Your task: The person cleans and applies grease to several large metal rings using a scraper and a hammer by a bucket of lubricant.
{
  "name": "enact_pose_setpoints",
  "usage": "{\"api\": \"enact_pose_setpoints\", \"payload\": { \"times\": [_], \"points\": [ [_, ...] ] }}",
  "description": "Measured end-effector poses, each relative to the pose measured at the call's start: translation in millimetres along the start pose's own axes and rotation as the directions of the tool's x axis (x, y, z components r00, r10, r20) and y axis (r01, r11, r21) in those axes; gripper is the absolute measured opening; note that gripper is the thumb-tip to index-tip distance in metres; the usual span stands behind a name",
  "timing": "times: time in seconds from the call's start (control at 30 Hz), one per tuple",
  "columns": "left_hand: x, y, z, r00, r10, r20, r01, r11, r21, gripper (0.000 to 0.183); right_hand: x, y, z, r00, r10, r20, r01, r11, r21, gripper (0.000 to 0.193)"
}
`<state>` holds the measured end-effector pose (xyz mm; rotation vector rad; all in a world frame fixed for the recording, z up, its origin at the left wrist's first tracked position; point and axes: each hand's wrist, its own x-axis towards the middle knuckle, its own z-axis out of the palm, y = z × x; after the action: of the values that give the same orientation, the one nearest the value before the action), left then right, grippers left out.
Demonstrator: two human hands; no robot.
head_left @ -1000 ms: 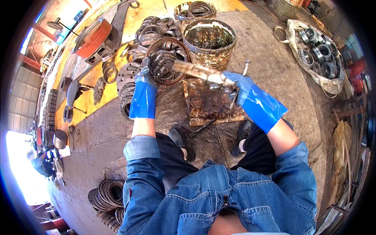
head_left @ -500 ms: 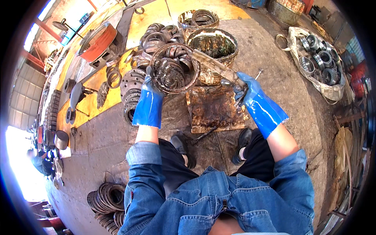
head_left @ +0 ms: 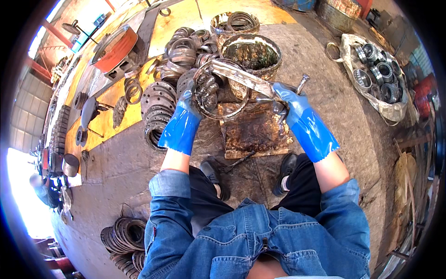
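My left hand (head_left: 189,103), in a blue rubber glove, is closed on the left side of a large, oily metal ring (head_left: 224,117). My right hand (head_left: 291,98), gloved alike, grips a long, flat, light-brown bar (head_left: 241,76) smeared with grease; its exact kind is unclear. The bar's far end lies across the upper part of the ring. Beside the right fingers sticks out a short metal rod with a wider head (head_left: 304,80); whether it belongs to the bar I cannot tell. Just beyond the hands stands a bucket with a grease-coated inside (head_left: 253,49).
Heaped metal rings (head_left: 183,49) and stacked drilled discs (head_left: 158,104) lie left of the buckets. A stained board (head_left: 255,132) is on the floor before my feet. Right, a white sack (head_left: 388,109) holds several bearings. More rings (head_left: 123,235) lie lower left; a second bucket (head_left: 223,29) stands behind.
The ring has come nearer and to the right, with my left hand. The bar has swung lower and farther left, and its end now overlaps the ring's top.
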<state>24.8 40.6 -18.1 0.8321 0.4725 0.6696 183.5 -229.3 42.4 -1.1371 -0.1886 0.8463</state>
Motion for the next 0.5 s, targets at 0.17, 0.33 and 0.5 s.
{"api": "enact_pose_setpoints", "payload": {
  "times": [0.17,0.33,0.5],
  "points": [
    [-1.1,3.3,-2.0,1.000,0.015,-0.014,-0.014,0.998,0.067,0.039,17.2,0.3,-14.8,0.998,0.061,-0.013,-0.062,0.981,-0.184,0.028],
    [-8.4,4.3,-4.7,0.999,0.027,-0.032,-0.023,0.992,0.120,0.039,14.6,-11.4,-3.9,0.997,0.076,-0.023,-0.080,0.955,-0.287,0.034],
    [-10.0,4.5,-7.6,0.997,0.057,-0.043,-0.050,0.987,0.155,0.038,5.7,-19.6,-3.1,0.995,0.031,0.098,0.006,0.934,-0.357,0.034]
  ]
}}
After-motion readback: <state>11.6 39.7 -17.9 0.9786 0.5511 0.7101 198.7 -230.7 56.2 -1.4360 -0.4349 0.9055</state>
